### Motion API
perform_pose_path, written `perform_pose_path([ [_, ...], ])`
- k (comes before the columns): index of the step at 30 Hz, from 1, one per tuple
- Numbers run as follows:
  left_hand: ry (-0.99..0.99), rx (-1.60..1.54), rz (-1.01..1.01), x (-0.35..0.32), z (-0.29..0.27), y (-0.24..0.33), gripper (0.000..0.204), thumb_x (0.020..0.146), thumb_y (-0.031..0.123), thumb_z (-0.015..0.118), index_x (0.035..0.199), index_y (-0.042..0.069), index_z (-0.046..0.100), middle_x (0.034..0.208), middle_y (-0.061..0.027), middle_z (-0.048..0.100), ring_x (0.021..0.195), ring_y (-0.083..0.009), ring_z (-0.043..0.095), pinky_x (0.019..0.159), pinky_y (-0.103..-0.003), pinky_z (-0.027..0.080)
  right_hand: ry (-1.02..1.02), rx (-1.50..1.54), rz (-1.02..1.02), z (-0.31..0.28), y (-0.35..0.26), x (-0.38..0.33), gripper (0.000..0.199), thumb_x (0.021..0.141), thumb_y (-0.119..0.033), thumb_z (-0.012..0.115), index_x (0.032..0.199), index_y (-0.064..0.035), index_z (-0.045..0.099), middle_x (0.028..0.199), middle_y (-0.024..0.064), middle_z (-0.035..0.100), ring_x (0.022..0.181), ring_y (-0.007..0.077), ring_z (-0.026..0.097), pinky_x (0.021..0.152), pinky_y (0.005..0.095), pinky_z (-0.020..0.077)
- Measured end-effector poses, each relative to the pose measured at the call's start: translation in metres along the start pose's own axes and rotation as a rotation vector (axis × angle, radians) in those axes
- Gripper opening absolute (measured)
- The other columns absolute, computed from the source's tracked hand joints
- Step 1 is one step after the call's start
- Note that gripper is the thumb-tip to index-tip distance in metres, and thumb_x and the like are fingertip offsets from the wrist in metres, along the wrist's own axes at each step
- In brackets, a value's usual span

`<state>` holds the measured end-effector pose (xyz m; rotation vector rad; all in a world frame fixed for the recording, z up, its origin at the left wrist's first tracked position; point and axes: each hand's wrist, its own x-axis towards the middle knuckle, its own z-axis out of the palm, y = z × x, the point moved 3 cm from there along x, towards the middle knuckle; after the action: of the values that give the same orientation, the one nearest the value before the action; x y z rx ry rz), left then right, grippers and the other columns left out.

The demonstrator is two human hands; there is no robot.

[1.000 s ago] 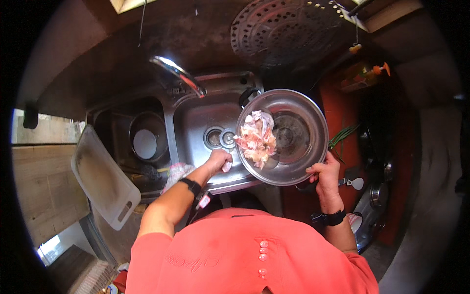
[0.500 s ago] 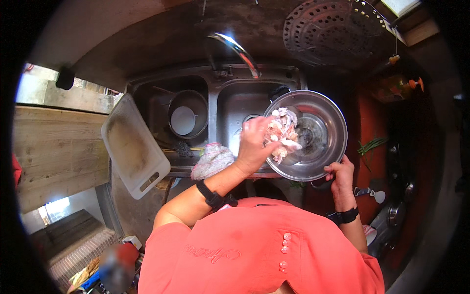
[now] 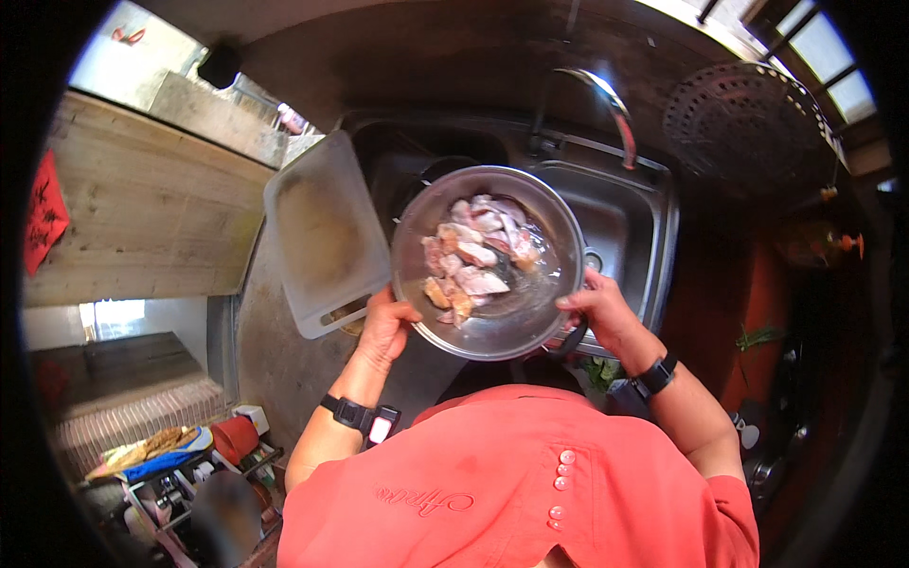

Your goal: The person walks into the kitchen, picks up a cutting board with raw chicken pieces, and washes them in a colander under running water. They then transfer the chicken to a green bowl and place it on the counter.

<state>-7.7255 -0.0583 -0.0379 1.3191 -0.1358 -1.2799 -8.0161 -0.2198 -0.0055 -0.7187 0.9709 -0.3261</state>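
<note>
Between my two hands is a wide stainless steel pan [image 3: 542, 308], held in front of my body over the sink's near edge. Chopped raw meat pieces [image 3: 473, 254], pale pink with some yellowish skin, are heaped in its middle and left part. My left hand [image 3: 386, 324] is closed on the pan's lower left rim, with the thumb on top. On the right side, my right hand [image 3: 608, 310] grips the rim beside a black handle [image 3: 570, 337]. The underside fingers of both hands are partly hidden by the pan.
A white cutting board [image 3: 327, 237] leans by the sink's left end, close to my left hand. Behind the pan is a metal double sink [image 3: 615, 204] with a curved faucet [image 3: 620, 114]. A perforated metal steamer plate [image 3: 739, 123] hangs back right. Green leaves [image 3: 600, 372] lie near my right forearm.
My left hand has left the meat and taken the pan's left rim. The pan has moved left in the view, and the meat is more spread out in it. The view has turned.
</note>
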Motion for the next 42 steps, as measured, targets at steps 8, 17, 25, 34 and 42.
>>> perform_pose_path([
  [8, 0.253, -0.271, 0.167, -0.015, -0.139, 0.036, 0.057, 0.065, -0.010, 0.050, 0.121, -0.001, 0.054, 0.110, -0.0100, 0.061, 0.101, -0.0267, 0.060, 0.087, -0.036, 0.052, -0.251, -0.393, 0.072, 0.075, -0.007, 0.048, 0.065, 0.084, -0.017, 0.072, 0.141, 0.0001, 0.046, 0.091, 0.0044, 0.066, 0.073, 0.0101, 0.059, 0.066, 0.0229, 0.0475],
  [17, 0.412, -0.270, 0.126, 0.008, -0.216, 0.056, 0.046, 0.071, -0.002, 0.056, 0.116, 0.004, 0.050, 0.113, -0.0137, 0.058, 0.100, -0.0323, 0.061, 0.083, -0.052, 0.054, -0.382, -0.921, 0.074, 0.092, 0.031, 0.027, 0.063, 0.082, -0.022, 0.073, 0.137, -0.0007, 0.052, 0.086, 0.0092, 0.069, 0.078, 0.0178, 0.064, 0.074, 0.0306, 0.0497],
  [25, 0.910, -0.016, 0.137, -0.027, -0.172, 0.089, 0.040, 0.086, 0.022, 0.067, 0.121, 0.008, 0.054, 0.104, -0.0057, 0.062, 0.085, -0.0226, 0.062, 0.067, -0.037, 0.051, -0.266, -0.934, -0.116, 0.097, 0.026, -0.021, 0.056, 0.087, -0.019, 0.072, 0.136, -0.0027, 0.052, 0.089, 0.0097, 0.069, 0.080, 0.0171, 0.064, 0.073, 0.0310, 0.0507],
  [34, 0.150, 0.013, 0.538, -0.023, 0.039, 0.122, 0.035, 0.087, 0.009, 0.061, 0.121, 0.006, 0.055, 0.100, -0.0102, 0.064, 0.075, -0.0228, 0.066, 0.063, -0.035, 0.053, -0.274, -0.596, -0.673, 0.087, 0.060, -0.130, 0.014, 0.088, -0.010, 0.066, 0.098, -0.0011, 0.064, 0.079, 0.0032, 0.064, 0.070, 0.0112, 0.058, 0.066, 0.0272, 0.0488],
  [42, -0.489, -0.304, -0.028, -0.094, 0.278, 0.016, 0.027, 0.095, 0.020, 0.053, 0.114, 0.001, 0.051, 0.105, -0.0203, 0.061, 0.093, -0.0354, 0.063, 0.077, -0.044, 0.053, -0.281, -0.020, -0.529, 0.076, 0.093, -0.210, 0.030, 0.086, -0.017, 0.069, 0.115, -0.0103, 0.063, 0.085, -0.0001, 0.059, 0.072, 0.0036, 0.053, 0.053, 0.0197, 0.0428],
])
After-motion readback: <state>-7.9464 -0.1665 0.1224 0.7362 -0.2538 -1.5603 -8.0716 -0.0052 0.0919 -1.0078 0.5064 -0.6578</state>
